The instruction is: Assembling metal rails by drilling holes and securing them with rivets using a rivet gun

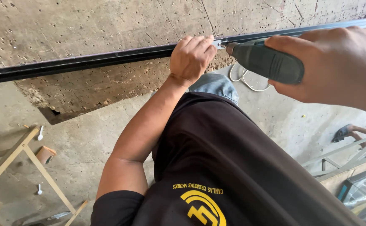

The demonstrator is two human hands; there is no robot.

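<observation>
Along the near edge of the worn bench [86,25], a black rail [86,62] runs left to right, slightly overhanging the chipped board edge. I see my left hand [191,56] closed down over the rail, fingers curled on top, pinning it. My right hand [337,62] is wrapped tight around a green drill [266,62], whose tip meets the rail just beside the left fingers, with hardly any gap. Left of the hand the rail lies bare. Below, floor [86,146] opens between my body and a wooden trestle [28,161].
</observation>
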